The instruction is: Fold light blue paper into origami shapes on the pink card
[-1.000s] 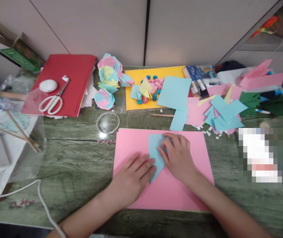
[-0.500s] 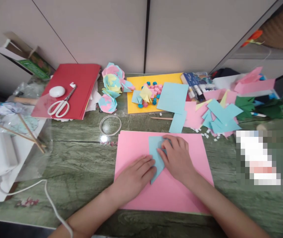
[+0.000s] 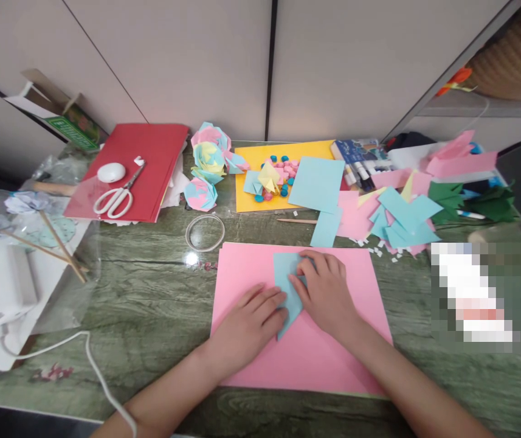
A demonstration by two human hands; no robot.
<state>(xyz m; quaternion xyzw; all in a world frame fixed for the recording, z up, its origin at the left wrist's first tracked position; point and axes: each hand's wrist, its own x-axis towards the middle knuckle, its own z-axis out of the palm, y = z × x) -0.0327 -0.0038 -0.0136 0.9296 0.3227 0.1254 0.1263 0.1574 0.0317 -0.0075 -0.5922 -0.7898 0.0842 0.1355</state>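
Observation:
A folded piece of light blue paper (image 3: pixel 286 267) lies on a pink sheet (image 3: pixel 246 371) in front of me, its lower end narrowing to a point. My left hand (image 3: pixel 253 319) rests flat on the pink sheet, fingers stretched out and fingertips touching the blue paper's left edge. Over the paper's right side, my right hand (image 3: pixel 326 289) has its fingers bent, with thumb and forefinger pinching the edge. Part of the blue paper is hidden beneath that hand.
White-handled scissors (image 3: pixel 114 202) lie on a red folder (image 3: pixel 157 164). Paper flowers (image 3: pixel 208 161) stand near a yellow sheet (image 3: pixel 246 199). A tape roll (image 3: pixel 205 233), a wooden stick (image 3: pixel 296 221), blue squares (image 3: pixel 317 182) and paper scraps (image 3: pixel 379 244) lie beyond. A white cable (image 3: pixel 98 371) crosses the left.
Both hands keep nearly the same pose on the blue paper. The view has shifted slightly, so the objects at the back sit a little lower in the picture.

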